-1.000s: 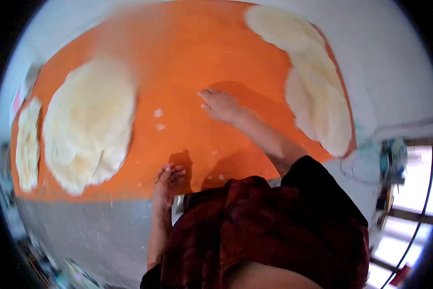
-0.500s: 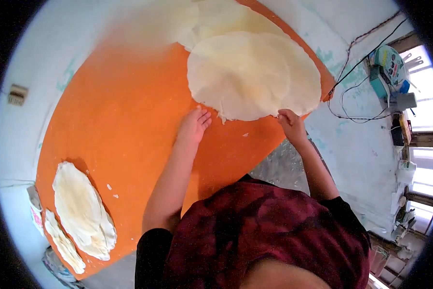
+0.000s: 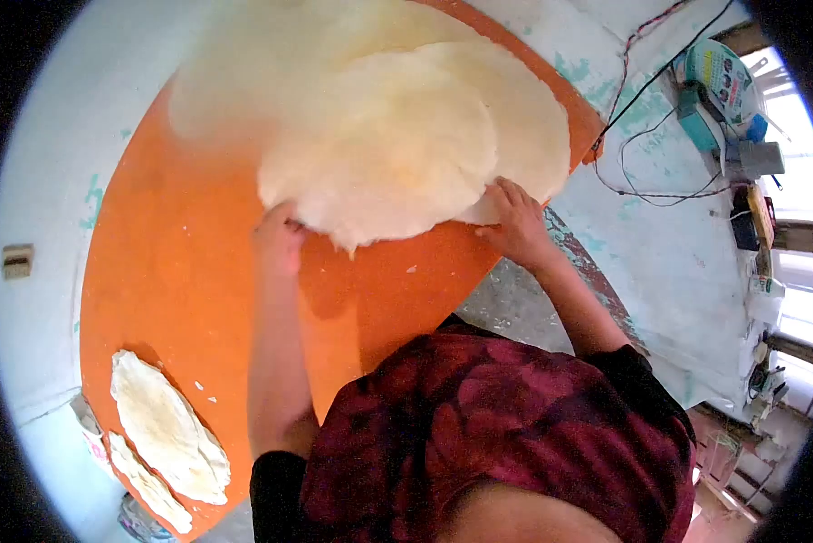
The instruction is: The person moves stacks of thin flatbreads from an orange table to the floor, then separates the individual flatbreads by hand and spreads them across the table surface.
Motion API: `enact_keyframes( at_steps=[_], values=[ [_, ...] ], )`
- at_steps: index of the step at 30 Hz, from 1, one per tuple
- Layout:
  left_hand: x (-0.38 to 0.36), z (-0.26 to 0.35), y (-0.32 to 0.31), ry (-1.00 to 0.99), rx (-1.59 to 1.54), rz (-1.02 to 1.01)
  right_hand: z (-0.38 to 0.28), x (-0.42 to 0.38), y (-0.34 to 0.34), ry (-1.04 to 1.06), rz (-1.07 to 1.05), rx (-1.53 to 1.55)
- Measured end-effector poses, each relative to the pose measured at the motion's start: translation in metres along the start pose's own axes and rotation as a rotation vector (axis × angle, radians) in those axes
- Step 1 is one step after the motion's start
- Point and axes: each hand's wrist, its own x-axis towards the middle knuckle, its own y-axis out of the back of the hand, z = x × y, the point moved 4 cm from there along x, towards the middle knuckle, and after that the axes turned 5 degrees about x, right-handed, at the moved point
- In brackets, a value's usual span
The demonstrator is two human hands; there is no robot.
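A large, thin, pale flatbread sheet (image 3: 379, 154) lies over other sheets on the orange table (image 3: 171, 271). My left hand (image 3: 280, 240) is closed on its near left edge, fingers bent against the rim. At its near right edge is my right hand (image 3: 520, 226), fingertips curled at the rim and thumb held lower. Beneath, another pale sheet (image 3: 533, 127) shows to the right. The far part of the pile is blurred and pale.
Folded flatbreads (image 3: 167, 425) lie at the table's lower left, with a narrower folded piece (image 3: 148, 484) beside them. Small crumbs dot the surface. Cables (image 3: 651, 195) hang along the right wall, near shelves of household items.
The top sheet has shifted left and nearer me. My left hand, earlier open beside the sheet, has moved left and closed on its edge. My right hand has moved slightly left.
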Motion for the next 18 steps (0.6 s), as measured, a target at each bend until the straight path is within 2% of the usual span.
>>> enact_keyframes(
  at_steps=[3, 5, 7, 9, 12, 14, 15, 17, 18],
  values=[
    [-0.046, 0.028, 0.062, -0.114, 0.003, 0.126, 0.002, 0.006, -0.011, 0.035, -0.050, -0.086],
    [-0.067, 0.020, 0.144, -0.064, 0.024, 0.345, 0.001, 0.010, -0.017, 0.079, -0.075, -0.112],
    [-0.098, 0.003, 0.209, -0.085, 0.063, 0.416, -0.008, 0.012, -0.016, 0.123, -0.125, -0.124],
    [-0.131, -0.013, 0.273, 0.012, 0.204, 0.644, -0.011, 0.012, -0.014, 0.161, -0.124, -0.140],
    [-0.178, -0.014, 0.278, 0.124, 0.419, 0.909, -0.008, 0.016, -0.015, 0.219, -0.143, -0.188],
    [-0.194, 0.001, 0.246, -0.355, 1.340, 1.163, -0.006, 0.016, -0.018, 0.246, -0.158, -0.224],
    [-0.198, -0.001, 0.217, -0.619, 1.807, 1.227, -0.004, 0.014, -0.021, 0.258, -0.161, -0.237],
    [-0.190, -0.013, 0.174, -0.823, 1.556, 0.777, 0.002, 0.017, -0.027, 0.315, -0.135, -0.268],
    [-0.184, -0.023, 0.153, -0.901, 1.662, 0.517, 0.007, 0.020, -0.031, 0.363, -0.110, -0.277]
  ],
)
